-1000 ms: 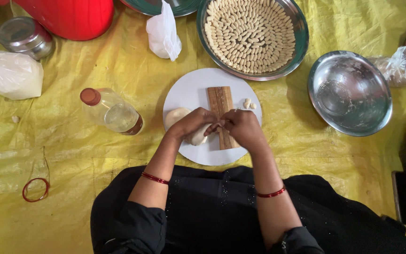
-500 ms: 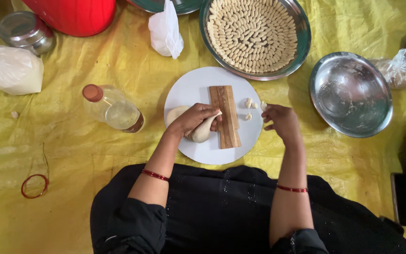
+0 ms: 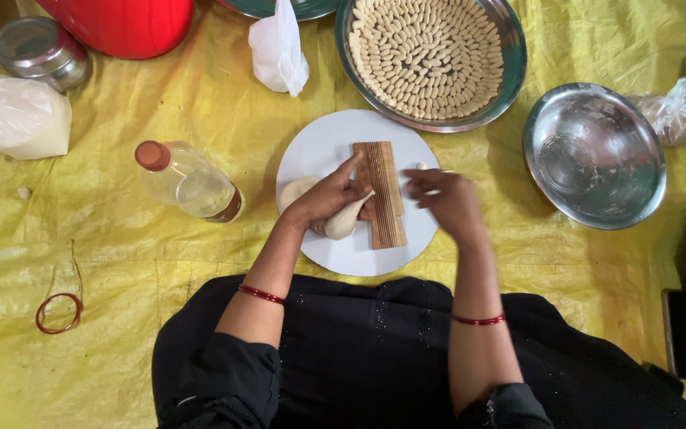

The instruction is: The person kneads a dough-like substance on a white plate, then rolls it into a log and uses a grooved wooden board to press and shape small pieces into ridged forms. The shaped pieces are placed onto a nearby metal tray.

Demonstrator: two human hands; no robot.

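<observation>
My left hand grips a soft, pale lump of dough beside the ridged wooden board on the round white plate. It looks pliable and slightly sticky; pinch near its tapered tip. My right hand hovers loosely open, empty, just right of the board.

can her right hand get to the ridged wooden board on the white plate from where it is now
Probably yes. The right hand hovers just beside the wooden board on the white plate, with nothing between them. The left hand holds the dough at the board's other edge.
</observation>
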